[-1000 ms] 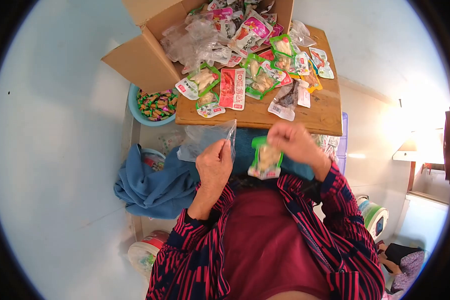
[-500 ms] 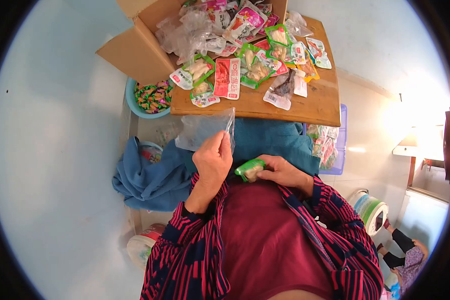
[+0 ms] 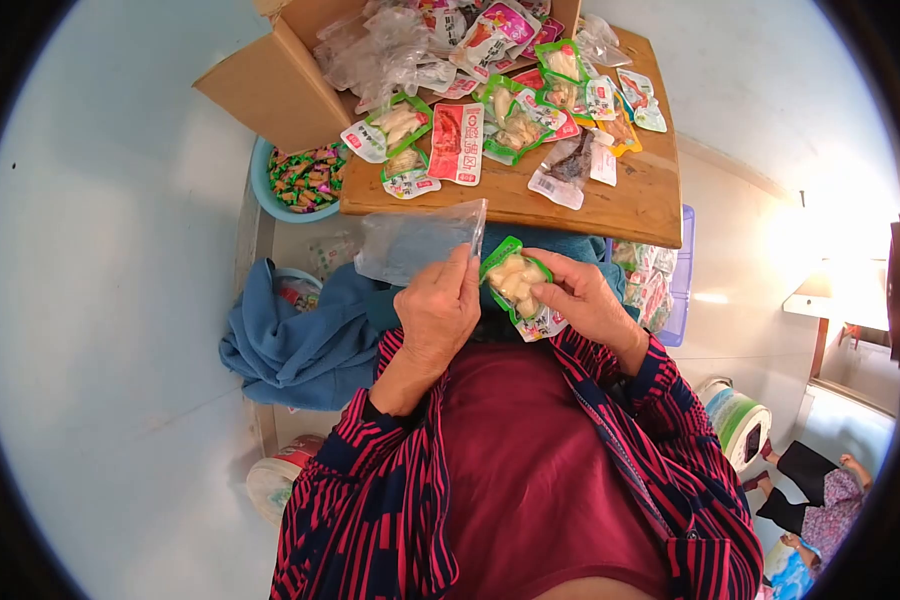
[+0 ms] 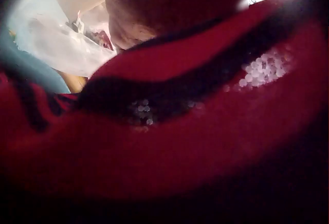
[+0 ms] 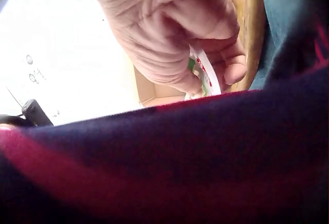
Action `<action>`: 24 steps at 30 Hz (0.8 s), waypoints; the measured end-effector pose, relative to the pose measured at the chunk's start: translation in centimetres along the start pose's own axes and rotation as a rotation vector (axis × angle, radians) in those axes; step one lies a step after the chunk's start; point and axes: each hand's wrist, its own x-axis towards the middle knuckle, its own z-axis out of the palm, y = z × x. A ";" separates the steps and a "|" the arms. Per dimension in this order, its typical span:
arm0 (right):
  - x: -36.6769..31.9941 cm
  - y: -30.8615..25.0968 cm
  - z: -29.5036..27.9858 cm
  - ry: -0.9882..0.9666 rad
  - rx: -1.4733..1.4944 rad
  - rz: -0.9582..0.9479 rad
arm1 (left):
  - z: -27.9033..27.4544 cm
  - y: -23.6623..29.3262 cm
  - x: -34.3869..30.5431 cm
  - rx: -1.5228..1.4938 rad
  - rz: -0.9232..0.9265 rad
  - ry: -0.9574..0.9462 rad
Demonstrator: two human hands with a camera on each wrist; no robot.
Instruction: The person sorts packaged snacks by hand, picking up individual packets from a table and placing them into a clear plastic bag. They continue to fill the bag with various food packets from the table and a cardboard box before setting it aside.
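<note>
My left hand pinches the edge of a clear plastic bag, which spreads out to the left below the table edge. In my right hand is a green-edged snack packet with pale pieces showing through its window, gripped between thumb and fingers. The packet's top corner is close beside the bag's edge and the left fingers. A sleeve fills most of the left wrist view, where the bag shows as a whitish sheet. In the right wrist view the hand curls round the packet, mostly hidden there.
On the wooden table lie several snack packets, including a red-and-white one. An open cardboard box holds more packets and clear bags. A blue basin of wrapped sweets, a blue cloth and a purple crate are around it.
My right hand has brought the green-edged packet down to my lap, then up beside the bag, its window now facing up. My left hand keeps hold of the bag, now slightly further right.
</note>
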 end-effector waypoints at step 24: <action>1.7 3.8 3.1 -0.013 0.198 -0.134 | -1.1 2.7 -1.3 -0.087 0.580 -0.243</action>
